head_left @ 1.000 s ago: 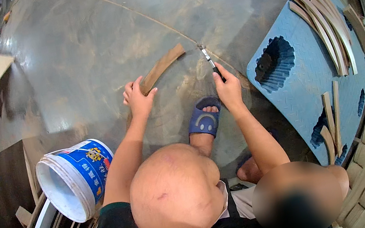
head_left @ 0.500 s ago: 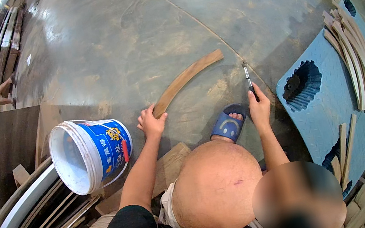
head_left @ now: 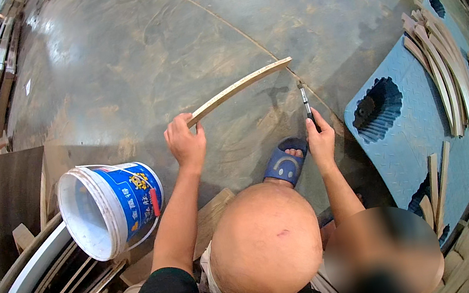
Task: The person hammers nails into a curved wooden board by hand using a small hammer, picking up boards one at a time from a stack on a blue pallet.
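Observation:
My left hand [head_left: 185, 142] grips the near end of a long curved wooden strip [head_left: 240, 88], which is lifted on edge above the concrete floor [head_left: 167, 40]. My right hand [head_left: 320, 138] holds a thin dark brush [head_left: 306, 104] upright, its tip just below the strip's far end. My foot in a blue sandal [head_left: 284, 163] rests on the floor between both hands. My head fills the lower middle of the view.
A white and blue bucket [head_left: 109, 206] lies tilted at my left. A blue perforated pallet [head_left: 421, 115] on the right carries several curved wooden strips [head_left: 440, 59]. Dark boards [head_left: 5, 203] and curved trim pieces [head_left: 52, 282] are stacked at the lower left.
The curved strip was lying flat on the floor; my left hand has since lifted it and turned it on edge. My right hand still holds the brush near the strip's far end.

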`<state>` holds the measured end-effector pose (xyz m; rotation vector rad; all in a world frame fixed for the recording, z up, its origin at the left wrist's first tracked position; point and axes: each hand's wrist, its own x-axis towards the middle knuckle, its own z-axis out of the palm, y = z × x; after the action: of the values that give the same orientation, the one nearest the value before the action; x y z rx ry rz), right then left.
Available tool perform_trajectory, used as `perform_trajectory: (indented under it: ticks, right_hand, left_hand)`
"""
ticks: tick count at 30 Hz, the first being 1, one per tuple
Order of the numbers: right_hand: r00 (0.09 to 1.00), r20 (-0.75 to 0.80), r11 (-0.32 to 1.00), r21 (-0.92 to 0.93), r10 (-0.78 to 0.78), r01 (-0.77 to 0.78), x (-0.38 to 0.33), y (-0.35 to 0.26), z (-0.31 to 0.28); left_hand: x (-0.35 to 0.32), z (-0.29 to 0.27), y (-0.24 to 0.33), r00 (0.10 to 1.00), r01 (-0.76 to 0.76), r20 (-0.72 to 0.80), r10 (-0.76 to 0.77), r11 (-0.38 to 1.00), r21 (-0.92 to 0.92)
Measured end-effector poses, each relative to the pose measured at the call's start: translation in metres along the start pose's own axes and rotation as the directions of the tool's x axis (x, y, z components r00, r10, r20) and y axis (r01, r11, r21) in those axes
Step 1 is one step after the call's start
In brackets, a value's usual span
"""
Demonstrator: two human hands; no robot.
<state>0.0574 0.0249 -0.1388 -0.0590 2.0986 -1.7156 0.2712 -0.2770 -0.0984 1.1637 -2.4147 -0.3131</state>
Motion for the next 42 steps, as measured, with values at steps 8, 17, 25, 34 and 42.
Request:
perform_trajectory:
  ticks: [8, 17, 25, 34, 42]
  right_hand:
    - [1.000, -0.011, 0.995, 0.095, 0.021, -0.019, 0.006, 0.009, 0.000]
    - [0.992, 0.035, 0.989, -0.074, -0.122, 0.125, 0.014, 0.018, 0.002]
    - [0.988, 0.141, 0.940, -0.325, -0.061, 0.104, 0.034, -0.016, 0.015]
    - [0.984, 0.171, 0.928, -0.357, -0.053, 0.112, 0.068, -0.026, 0.044]
    - [0.975, 0.200, 0.910, -0.378, -0.102, 0.173, 0.057, -0.005, 0.033]
  left_hand:
    - [0.005, 0.008, -0.039, 0.866, 0.391, 0.434, -0.247, 0.877, -0.280]
    - [-0.011, -0.020, -0.014, 0.128, 0.825, 0.985, -0.115, 0.564, -0.041]
    - [-0.031, 0.015, -0.030, 0.362, 0.277, 0.918, -0.159, 0.959, 0.056]
    - [-0.043, 0.029, -0.043, 0.743, 0.212, 0.655, -0.138, 0.977, -0.035]
    - [-0.010, 0.022, -0.032, 0.824, 0.028, 0.562, 0.073, 0.985, -0.169]
